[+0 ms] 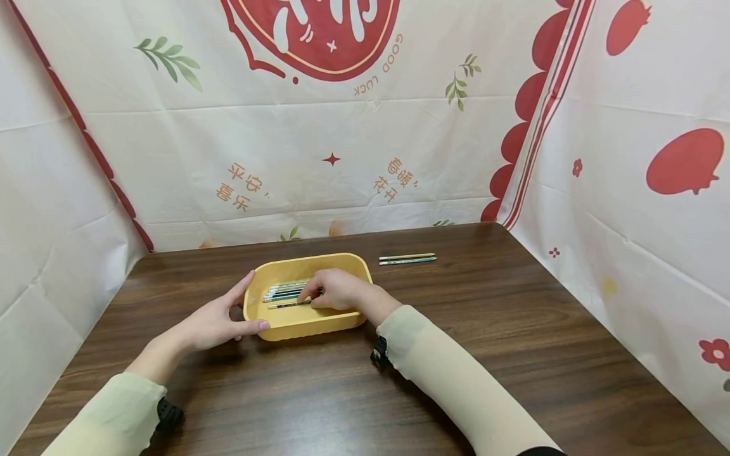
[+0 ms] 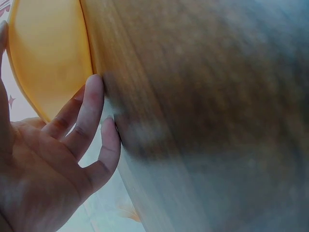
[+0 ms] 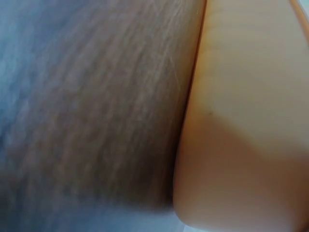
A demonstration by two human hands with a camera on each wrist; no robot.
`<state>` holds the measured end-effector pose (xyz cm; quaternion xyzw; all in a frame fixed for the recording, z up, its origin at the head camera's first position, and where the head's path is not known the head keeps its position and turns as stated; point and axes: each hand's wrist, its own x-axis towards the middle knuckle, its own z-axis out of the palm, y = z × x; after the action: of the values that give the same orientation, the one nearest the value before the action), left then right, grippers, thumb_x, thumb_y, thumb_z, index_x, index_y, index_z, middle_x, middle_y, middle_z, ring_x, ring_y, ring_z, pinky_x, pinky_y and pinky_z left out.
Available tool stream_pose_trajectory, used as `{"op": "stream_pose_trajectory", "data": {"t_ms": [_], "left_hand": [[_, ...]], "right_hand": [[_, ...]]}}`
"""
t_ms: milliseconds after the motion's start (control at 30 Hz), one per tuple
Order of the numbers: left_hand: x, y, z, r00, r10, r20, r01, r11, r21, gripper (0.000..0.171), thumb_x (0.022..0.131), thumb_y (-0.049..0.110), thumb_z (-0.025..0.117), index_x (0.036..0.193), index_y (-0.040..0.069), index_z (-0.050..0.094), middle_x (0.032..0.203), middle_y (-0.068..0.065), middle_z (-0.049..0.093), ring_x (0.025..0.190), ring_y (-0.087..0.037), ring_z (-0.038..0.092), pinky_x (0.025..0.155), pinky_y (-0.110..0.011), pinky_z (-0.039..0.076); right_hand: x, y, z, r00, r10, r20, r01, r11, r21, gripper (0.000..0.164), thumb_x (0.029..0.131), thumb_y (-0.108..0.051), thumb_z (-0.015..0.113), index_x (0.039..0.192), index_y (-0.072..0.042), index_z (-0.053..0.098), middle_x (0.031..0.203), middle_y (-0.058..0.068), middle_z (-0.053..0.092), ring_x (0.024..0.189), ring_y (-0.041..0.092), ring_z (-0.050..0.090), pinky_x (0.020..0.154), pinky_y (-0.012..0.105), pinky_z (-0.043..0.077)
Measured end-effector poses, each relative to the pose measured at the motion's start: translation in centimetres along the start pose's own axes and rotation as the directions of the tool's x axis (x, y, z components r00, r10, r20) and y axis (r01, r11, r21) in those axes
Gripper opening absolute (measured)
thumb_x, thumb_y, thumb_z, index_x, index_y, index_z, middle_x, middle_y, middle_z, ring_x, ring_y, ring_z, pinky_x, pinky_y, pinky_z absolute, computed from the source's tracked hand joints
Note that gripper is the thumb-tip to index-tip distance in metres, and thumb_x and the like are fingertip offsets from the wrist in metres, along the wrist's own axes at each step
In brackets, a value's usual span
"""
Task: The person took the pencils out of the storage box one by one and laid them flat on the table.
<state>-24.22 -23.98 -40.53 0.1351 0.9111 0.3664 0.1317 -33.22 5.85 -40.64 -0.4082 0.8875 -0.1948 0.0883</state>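
A yellow box (image 1: 310,329) stands on the table. My left hand (image 1: 213,322) spans its left end, with the thumb along the front corner and a finger at the back-left rim. In the left wrist view, my left hand's fingers (image 2: 91,106) extend loosely against the box's outer wall (image 2: 50,48). Inside the box lie several pencils (image 1: 279,292), side by side. Reaching over the right side, my right hand (image 1: 338,288) pinches a dark patterned pencil (image 1: 285,305) near the box floor; its far end is hidden by the fingers.
Two more pencils (image 1: 407,259) lie parallel on the brown wooden table (image 1: 513,316), behind and right of the box. Printed white cloth (image 1: 325,139) hangs along the back and both sides. The right wrist view shows mostly the box's outer wall (image 3: 246,106) and blurred table.
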Motion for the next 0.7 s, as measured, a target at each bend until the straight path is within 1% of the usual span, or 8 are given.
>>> {"op": "stream_pose_trajectory", "data": {"t_ms": [133, 300, 533, 700], "left_hand": [[-0.03, 0.1, 0.07, 1.0, 0.0, -0.003, 0.0, 1.0, 0.0, 0.124, 0.093, 0.055, 0.085, 0.179, 0.027, -0.001, 0.159, -0.022, 0.052, 0.081, -0.02, 0.071, 0.081, -0.038, 0.056], [-0.08, 0.16, 0.12, 1.0, -0.003, -0.003, 0.003, 1.0, 0.004, 0.124, 0.093, 0.055, 0.085, 0.179, 0.029, -0.002, 0.159, -0.022, 0.052, 0.08, -0.02, 0.071, 0.081, -0.038, 0.056], [-0.12, 0.25, 0.12, 1.0, -0.004, -0.003, 0.004, 1.0, -0.001, 0.124, 0.093, 0.054, 0.085, 0.179, 0.028, -0.001, 0.159, -0.021, 0.052, 0.08, -0.021, 0.071, 0.081, -0.037, 0.056], [-0.11, 0.25, 0.08, 1.0, -0.006, -0.001, 0.006, 1.0, 0.0, 0.124, 0.093, 0.055, 0.085, 0.179, 0.029, -0.002, 0.159, -0.021, 0.052, 0.08, -0.021, 0.071, 0.081, -0.038, 0.056]], "right_hand": [[-0.07, 0.03, 0.0, 1.0, -0.006, -0.004, 0.006, 1.0, -0.002, 0.025, 0.102, -0.011, 0.077, 0.121, -0.025, 0.086, 0.107, -0.003, 0.076, 0.098, 0.007, 0.063, 0.095, 0.027, 0.051], [-0.11, 0.15, 0.12, 1.0, -0.007, -0.004, 0.007, 1.0, 0.013, 0.026, 0.103, -0.009, 0.073, 0.12, -0.025, 0.086, 0.109, -0.004, 0.077, 0.096, 0.005, 0.063, 0.091, 0.025, 0.051], [-0.09, 0.18, 0.21, 1.0, -0.005, -0.007, 0.005, 0.997, 0.076, 0.031, 0.098, -0.004, 0.071, 0.117, -0.023, 0.085, 0.103, -0.002, 0.073, 0.091, 0.005, 0.061, 0.085, 0.023, 0.05], [-0.18, 0.03, 0.05, 1.0, -0.005, 0.011, 0.004, 0.993, 0.12, 0.03, 0.098, -0.002, 0.069, 0.118, -0.019, 0.083, 0.107, -0.002, 0.074, 0.096, 0.006, 0.062, 0.088, 0.023, 0.051]]}}
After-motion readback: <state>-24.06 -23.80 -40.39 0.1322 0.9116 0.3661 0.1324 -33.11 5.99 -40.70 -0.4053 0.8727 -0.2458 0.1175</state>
